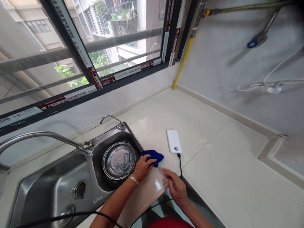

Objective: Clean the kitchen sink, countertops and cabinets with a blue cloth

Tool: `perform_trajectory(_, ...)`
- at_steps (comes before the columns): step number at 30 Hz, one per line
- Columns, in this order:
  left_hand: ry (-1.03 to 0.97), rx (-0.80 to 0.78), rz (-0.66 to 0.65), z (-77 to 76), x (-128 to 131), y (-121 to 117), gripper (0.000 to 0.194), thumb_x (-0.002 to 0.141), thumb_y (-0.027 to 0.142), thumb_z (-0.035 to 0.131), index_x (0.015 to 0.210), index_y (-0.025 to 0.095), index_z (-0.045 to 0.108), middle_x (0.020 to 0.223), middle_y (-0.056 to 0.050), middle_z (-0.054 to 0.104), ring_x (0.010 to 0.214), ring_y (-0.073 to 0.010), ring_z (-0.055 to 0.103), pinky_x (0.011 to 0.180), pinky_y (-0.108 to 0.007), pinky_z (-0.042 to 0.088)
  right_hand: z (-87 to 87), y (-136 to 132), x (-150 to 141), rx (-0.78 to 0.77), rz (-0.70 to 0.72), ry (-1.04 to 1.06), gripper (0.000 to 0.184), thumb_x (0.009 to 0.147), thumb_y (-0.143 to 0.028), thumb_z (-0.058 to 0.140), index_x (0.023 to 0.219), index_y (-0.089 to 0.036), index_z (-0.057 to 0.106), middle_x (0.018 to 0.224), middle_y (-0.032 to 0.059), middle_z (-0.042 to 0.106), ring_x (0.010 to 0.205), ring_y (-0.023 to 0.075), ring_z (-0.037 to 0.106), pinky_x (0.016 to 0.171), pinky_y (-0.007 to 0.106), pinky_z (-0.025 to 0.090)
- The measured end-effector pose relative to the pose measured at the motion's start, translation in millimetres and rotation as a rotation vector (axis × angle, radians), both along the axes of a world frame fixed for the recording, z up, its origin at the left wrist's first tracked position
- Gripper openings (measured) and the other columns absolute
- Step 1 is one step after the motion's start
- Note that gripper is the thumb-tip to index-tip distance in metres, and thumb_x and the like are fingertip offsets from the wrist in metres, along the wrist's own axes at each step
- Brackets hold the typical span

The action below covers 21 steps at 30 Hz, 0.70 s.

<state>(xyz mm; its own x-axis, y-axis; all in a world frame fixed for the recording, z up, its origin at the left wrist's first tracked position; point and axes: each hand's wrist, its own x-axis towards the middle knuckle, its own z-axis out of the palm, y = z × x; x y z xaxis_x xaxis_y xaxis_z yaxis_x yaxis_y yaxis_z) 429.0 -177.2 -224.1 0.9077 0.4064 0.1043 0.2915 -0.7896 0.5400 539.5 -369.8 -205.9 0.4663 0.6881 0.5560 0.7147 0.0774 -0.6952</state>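
My left hand (143,167) presses a blue cloth (154,156) onto the white countertop (213,152), fingers curled over it, right beside the sink's edge. My right hand (176,186) rests at the counter's front edge with fingers stretched flat, holding nothing, just left of a black cable (180,164). That cable plugs into a white power bank (174,141) lying flat on the counter beyond the cloth.
A steel double sink (59,183) with a round strainer basket (119,160) and a long tap (47,136) fills the left. A window runs behind. A yellow pipe (182,63) stands in the corner; white cable hangs on the right wall.
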Motion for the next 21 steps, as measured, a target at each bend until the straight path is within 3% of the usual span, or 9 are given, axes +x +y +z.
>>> perform_trajectory(4, -0.021, -0.07, 0.028, -1.8, 4, 4, 0.038, 0.093, 0.023, 0.058, 0.13, 0.033, 0.064, 0.131, -0.008, 0.055, 0.115, -0.0249, 0.054, 0.101, -0.045, 0.051, -14.7, 20, -1, -0.009, 0.054, -0.106, 0.04, 0.091, -0.003, 0.035, 0.119, -0.021, 0.057, 0.116, 0.0096, 0.068, 0.107, 0.0227, 0.066, 0.089, 0.04, 0.061)
perform_trajectory(10, -0.098, -0.206, 0.179, -8.9, -1, -5, 0.04, 0.092, 0.02, 0.059, 0.131, 0.03, 0.06, 0.132, -0.008, 0.051, 0.12, -0.0248, 0.053, 0.108, -0.047, 0.047, -29.4, 37, -2, -0.038, 0.18, -0.235, 0.041, 0.087, 0.0, 0.034, 0.116, -0.021, 0.054, 0.106, 0.0087, 0.067, 0.096, 0.0235, 0.065, 0.08, 0.04, 0.06)
perform_trajectory(15, -0.12, -0.303, 0.147, -11.9, -5, -1, 0.036, 0.089, 0.018, 0.061, 0.124, 0.028, 0.062, 0.127, -0.008, 0.052, 0.122, -0.0245, 0.053, 0.109, -0.047, 0.045, -31.4, 43, 7, -0.064, 0.249, -0.217, 0.038, 0.086, 0.001, 0.031, 0.109, -0.021, 0.052, 0.098, 0.0079, 0.062, 0.091, 0.0233, 0.062, 0.076, 0.038, 0.058)
perform_trajectory(18, -0.163, -0.324, 0.109, -15.0, -4, 7, 0.036, 0.088, 0.016, 0.062, 0.121, 0.029, 0.062, 0.123, -0.007, 0.053, 0.121, -0.0237, 0.052, 0.109, -0.046, 0.044, -32.6, 51, 7, -0.091, 0.205, -0.218, 0.031, 0.086, -0.001, 0.032, 0.101, -0.022, 0.05, 0.087, 0.0051, 0.057, 0.08, 0.0225, 0.059, 0.07, 0.036, 0.055)
perform_trajectory(21, -0.195, -0.346, 0.079, -21.6, -2, 18, 0.039, 0.086, 0.013, 0.062, 0.122, 0.028, 0.062, 0.123, -0.007, 0.052, 0.122, -0.0236, 0.051, 0.11, -0.046, 0.043, -34.6, 55, 5, -0.139, 0.148, -0.238, 0.03, 0.087, -0.001, 0.033, 0.101, -0.022, 0.05, 0.087, 0.0053, 0.056, 0.081, 0.0233, 0.059, 0.071, 0.037, 0.054)
